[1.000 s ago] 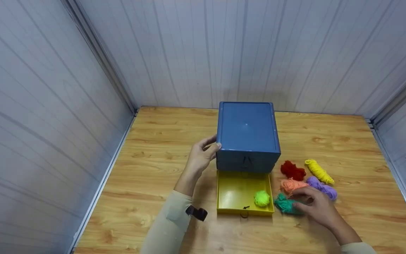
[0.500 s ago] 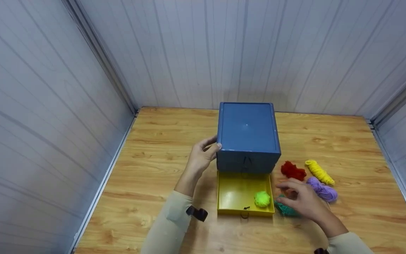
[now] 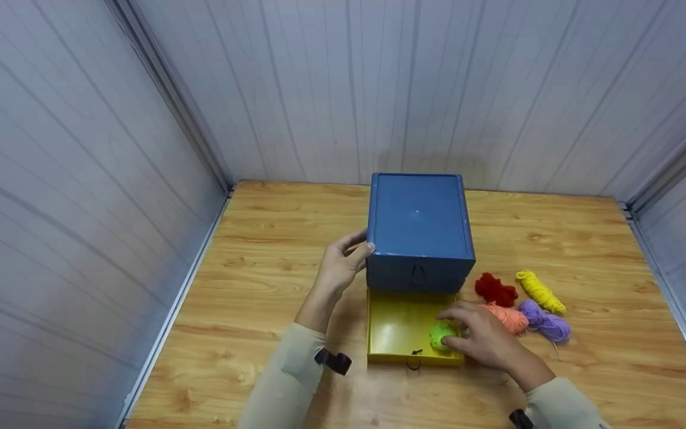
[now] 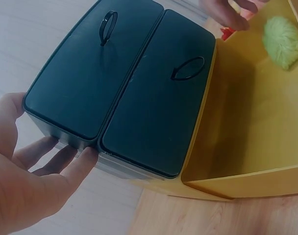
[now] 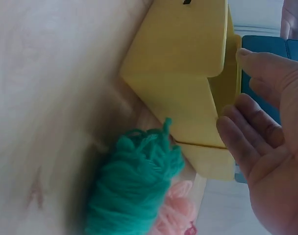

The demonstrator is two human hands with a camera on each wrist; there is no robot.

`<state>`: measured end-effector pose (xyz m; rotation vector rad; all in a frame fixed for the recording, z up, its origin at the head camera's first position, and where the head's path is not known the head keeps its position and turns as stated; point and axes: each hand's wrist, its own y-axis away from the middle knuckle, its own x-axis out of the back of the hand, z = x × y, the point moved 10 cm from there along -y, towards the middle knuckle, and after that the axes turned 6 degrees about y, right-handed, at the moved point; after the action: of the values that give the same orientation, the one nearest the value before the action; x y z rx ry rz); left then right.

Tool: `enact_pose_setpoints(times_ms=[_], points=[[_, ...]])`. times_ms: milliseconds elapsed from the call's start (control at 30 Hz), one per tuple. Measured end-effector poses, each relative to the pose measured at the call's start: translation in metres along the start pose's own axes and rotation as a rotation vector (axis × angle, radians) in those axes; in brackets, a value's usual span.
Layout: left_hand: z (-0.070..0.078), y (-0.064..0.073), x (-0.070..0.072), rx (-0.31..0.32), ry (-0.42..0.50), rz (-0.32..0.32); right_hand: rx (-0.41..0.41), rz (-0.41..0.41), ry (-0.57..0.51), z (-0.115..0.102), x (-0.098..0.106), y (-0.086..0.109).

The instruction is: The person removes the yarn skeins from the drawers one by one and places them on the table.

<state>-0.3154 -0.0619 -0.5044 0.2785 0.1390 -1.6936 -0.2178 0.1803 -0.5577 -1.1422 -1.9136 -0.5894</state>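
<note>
My left hand (image 3: 338, 266) holds the front left corner of a blue drawer box (image 3: 419, 214), thumb at its top edge and fingertips against its side. Below the blue drawers, a yellow drawer (image 3: 396, 328) is pulled out, with a neon green ball of yarn (image 4: 284, 43) inside. Over that drawer's right side hovers my right hand (image 3: 486, 336), fingers and thumb spread, with nothing between them in the right wrist view. A teal skein of yarn (image 5: 132, 191) lies on the table beside the drawer; my right hand hides it in the head view.
To the right of the drawer box lie a red yarn bundle (image 3: 495, 290), a yellow skein (image 3: 539, 292), a peach skein (image 3: 511, 320) and a purple skein (image 3: 545, 322). Ribbed pale wall panels (image 3: 295, 89) enclose the wooden table (image 3: 248, 286).
My right hand has moved left, from above the teal and peach skeins to over the yellow drawer. My left hand stays on the drawer box.
</note>
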Motion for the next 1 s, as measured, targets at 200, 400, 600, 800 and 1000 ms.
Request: enact_pose_setpoints(times_ms=[200, 400, 600, 800, 1000], points=[[0.0, -0.001, 0.001, 0.002, -0.007, 0.008, 0.015, -0.06, 0.031, -0.008, -0.008, -0.01], [-0.002, -0.001, 0.0, 0.01, 0.001, 0.01, 0.013, -0.145, 0.092, -0.012, -0.02, -0.015], [-0.002, -0.001, 0.0, 0.01, 0.007, 0.009, 0.003, -0.224, 0.146, -0.016, -0.029, -0.019], [-0.002, 0.0, 0.0, 0.013, 0.012, 0.01, 0.05, -0.237, 0.183, -0.021, -0.035, -0.023], [-0.002, 0.0, 0.0, 0.009, 0.01, 0.0, 0.13, -0.207, 0.212, -0.023, -0.04, -0.026]])
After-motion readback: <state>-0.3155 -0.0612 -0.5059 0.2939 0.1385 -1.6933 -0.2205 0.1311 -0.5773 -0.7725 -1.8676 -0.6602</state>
